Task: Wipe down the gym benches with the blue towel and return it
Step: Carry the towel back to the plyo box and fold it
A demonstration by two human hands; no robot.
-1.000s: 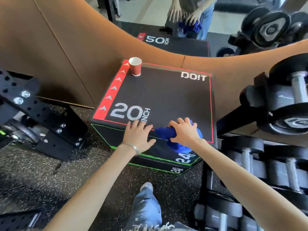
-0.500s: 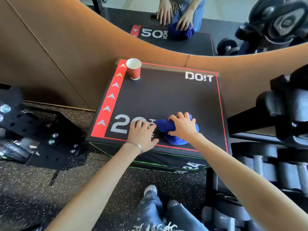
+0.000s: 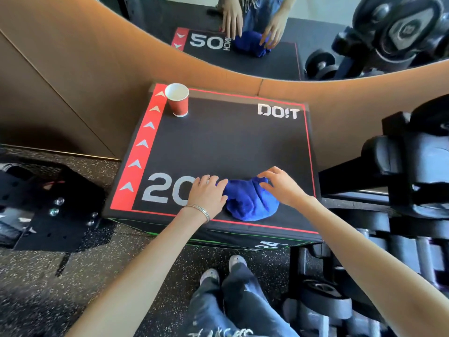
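Observation:
The blue towel point(image 3: 251, 203) lies bunched on the black plyo box point(image 3: 226, 142), close to its front edge and beside the big "20" print. My left hand point(image 3: 206, 193) rests flat on the box with its fingers spread, its side touching the towel's left edge. My right hand point(image 3: 281, 187) is arched over the towel's right side, and its fingertips pinch a raised fold at the far right. A wall mirror behind the box shows both hands and the towel again.
A red paper cup point(image 3: 178, 99) stands upright at the box's far left corner. A dumbbell rack point(image 3: 413, 181) crowds the right side, close to my right arm. Black rack hardware point(image 3: 48, 205) sits on the speckled floor at left. My legs are below the box.
The towel has shifted a little right and spread wider. My right hand has lifted from a full grip over it to a fingertip hold. The view has moved closer over the box.

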